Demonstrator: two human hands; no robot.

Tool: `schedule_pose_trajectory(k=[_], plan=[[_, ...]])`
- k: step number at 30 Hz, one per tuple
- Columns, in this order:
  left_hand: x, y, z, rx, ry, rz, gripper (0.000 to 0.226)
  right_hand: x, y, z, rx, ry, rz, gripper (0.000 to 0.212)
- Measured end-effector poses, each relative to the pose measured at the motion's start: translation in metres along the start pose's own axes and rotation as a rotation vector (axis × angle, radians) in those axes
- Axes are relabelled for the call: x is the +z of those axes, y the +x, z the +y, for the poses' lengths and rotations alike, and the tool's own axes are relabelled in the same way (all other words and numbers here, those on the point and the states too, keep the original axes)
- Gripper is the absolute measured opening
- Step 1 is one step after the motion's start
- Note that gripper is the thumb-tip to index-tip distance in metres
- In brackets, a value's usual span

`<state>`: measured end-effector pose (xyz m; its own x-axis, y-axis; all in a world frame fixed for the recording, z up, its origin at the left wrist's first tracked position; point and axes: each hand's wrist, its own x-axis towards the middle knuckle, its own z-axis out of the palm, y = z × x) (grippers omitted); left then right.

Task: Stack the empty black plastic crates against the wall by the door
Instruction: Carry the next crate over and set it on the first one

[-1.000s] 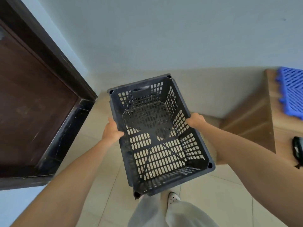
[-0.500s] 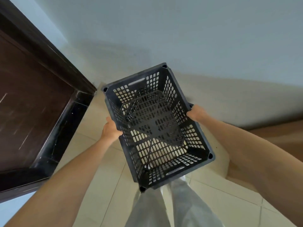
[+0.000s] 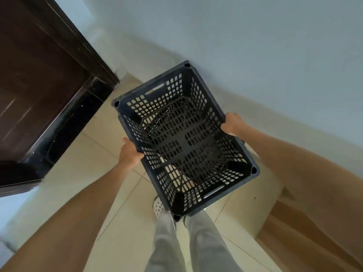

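The crate (image 3: 184, 141) hangs in the air between the two grips, open top turned up and its long sides running away from the person. The left grip (image 3: 130, 154) is closed on the rim of one long side. The right grip (image 3: 231, 123) is closed on the opposite rim, a little farther forward than the left.

Being an open lattice of moulded plastic, it is probably light for its size, with a stiff rim and corners and walls that may give slightly under a squeeze. The dull surface and lipped edge should not slip, and a knock is unlikely to hurt it. The mid-rim hold balances it well. The far handle slot (image 3: 154, 89), beyond both grips, and the near handle slot (image 3: 214, 191), closer to the body than either, look like the other good holds.

Nothing lies inside the crate, and the pale tiled floor (image 3: 78, 183) shows through its slots. The wall (image 3: 255, 46) stands ahead of the grips, the dark door (image 3: 39, 75) is out past the left one, and a shoe (image 3: 158, 208) shows under the crate's near end
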<state>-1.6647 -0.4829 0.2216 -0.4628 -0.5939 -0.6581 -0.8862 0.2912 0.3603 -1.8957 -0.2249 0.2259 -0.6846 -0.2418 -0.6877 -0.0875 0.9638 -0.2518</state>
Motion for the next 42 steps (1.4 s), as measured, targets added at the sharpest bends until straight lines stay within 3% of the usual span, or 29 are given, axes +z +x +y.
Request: schedule_pose_trajectory(k=[6, 11, 14, 18, 23, 27, 31, 34, 37, 42], plan=[[0.014, 0.015, 0.006, -0.085, -0.105, 0.057, 0.05, 0.005, 0.031, 0.003, -0.034, -0.025, 0.05, 0.045], [0.005, 0.014, 0.0, -0.015, 0.104, -0.009, 0.061, 0.006, 0.032, 0.0, -0.031, -0.022, 0.072, 0.047], [-0.011, 0.01, 0.001, 0.09, 0.486, 0.008, 0.06, 0.005, 0.028, -0.002, -0.021, -0.051, 0.045, 0.051], [-0.02, 0.012, 0.008, 0.407, 0.808, 0.115, 0.044, 0.011, 0.013, -0.006, -0.038, -0.126, 0.074, 0.067], [-0.011, 0.02, 0.01, 0.645, 1.048, -0.033, 0.062, 0.051, -0.03, -0.016, -0.222, -0.166, 0.268, 0.077], [-0.013, 0.03, -0.003, 0.784, 1.142, -0.115, 0.074, 0.11, -0.068, -0.035, -0.334, -0.184, 0.175, 0.076], [-0.025, 0.042, -0.023, 0.879, 1.251, -0.184, 0.074, 0.178, -0.104, -0.063, -0.302, -0.087, 0.031, 0.063], [-0.032, 0.046, -0.033, 0.983, 1.284, -0.182, 0.073, 0.22, -0.129, -0.086, -0.289, 0.0, -0.005, 0.064], [-0.035, 0.047, -0.038, 1.076, 1.28, -0.17, 0.074, 0.255, -0.148, -0.107, -0.269, 0.084, 0.027, 0.073], [-0.029, 0.057, -0.039, 1.189, 1.312, -0.089, 0.073, 0.277, -0.158, -0.116, -0.063, 0.072, 0.165, 0.102]])
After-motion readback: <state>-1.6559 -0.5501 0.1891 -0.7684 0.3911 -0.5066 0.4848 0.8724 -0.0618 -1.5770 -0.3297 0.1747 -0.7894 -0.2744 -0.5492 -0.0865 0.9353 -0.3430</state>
